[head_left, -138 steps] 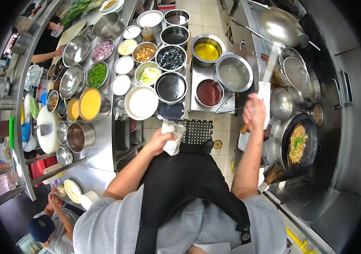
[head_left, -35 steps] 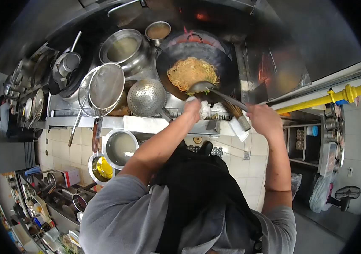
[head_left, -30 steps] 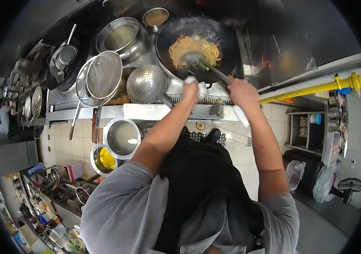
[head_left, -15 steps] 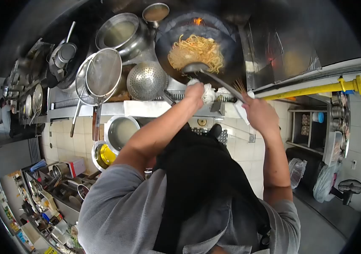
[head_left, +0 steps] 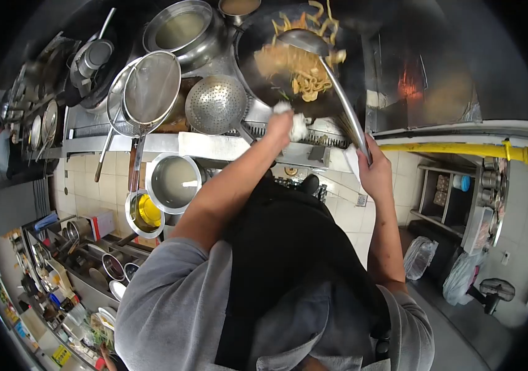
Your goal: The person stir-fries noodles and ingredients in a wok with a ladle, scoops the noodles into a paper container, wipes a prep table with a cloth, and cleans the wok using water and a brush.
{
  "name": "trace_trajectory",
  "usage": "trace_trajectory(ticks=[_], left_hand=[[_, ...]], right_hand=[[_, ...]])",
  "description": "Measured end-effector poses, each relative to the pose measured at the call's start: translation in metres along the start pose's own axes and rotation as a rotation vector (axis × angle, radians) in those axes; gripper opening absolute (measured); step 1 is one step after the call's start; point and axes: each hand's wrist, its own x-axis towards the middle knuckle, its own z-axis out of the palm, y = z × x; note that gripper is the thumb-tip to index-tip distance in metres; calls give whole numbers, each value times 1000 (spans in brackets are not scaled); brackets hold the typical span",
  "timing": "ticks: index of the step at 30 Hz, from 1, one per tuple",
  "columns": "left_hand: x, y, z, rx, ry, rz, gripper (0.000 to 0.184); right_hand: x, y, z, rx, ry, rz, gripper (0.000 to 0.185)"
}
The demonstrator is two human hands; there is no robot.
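Note:
My left hand point(head_left: 281, 126) is closed round a white cloth point(head_left: 299, 128) at the near edge of the dark wok point(head_left: 248, 65); whatever part of the wok lies under the cloth is hidden. Thick noodles point(head_left: 310, 75) are in motion over the wok, some strands flung up at its far side. My right hand point(head_left: 375, 170) grips the end of a long metal ladle point(head_left: 343, 93). The ladle's bowl is raised over the noodles, its rounded underside showing.
Left of the wok sit a perforated strainer point(head_left: 215, 104), a mesh sieve point(head_left: 152, 86) and a large steel pot point(head_left: 202, 46). Nearer me are a pot of cloudy liquid point(head_left: 174, 183) and a bowl of yellow liquid point(head_left: 149, 211). A yellow pipe point(head_left: 455, 148) runs along the right.
The noodles have gone from a pile in the wok to a scattered toss. The ladle's bowl has lifted off them, and my right hand has dropped closer to my body.

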Motion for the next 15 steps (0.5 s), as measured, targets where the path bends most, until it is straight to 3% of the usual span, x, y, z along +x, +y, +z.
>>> trace_trajectory(ticks=[2,4,6,10,11,12,15], left_hand=[[43,5,6,-31,-56,-18,17],[54,-1,10,-39,-9,13,19],[48,7,15,-54,3,-19,19],[30,14,24,-85,-29,-115,20],[24,17,28,-79,-1,-175,19],[20,23,31,-76,-3,-164,19],[34,26,25,9,-27,-261,20]], right_hand=[[18,13,-5,-24,-83,48,42],[71,26,1,20,-49,-116,43],[121,21,33,-111,35,-133,42],[198,31,109,-200,-42,15,36],[197,26,121,-314,-106,67,34],[192,26,127,-277,-152,-52,36],[134,-13,75,-398,-358,-24,42]])
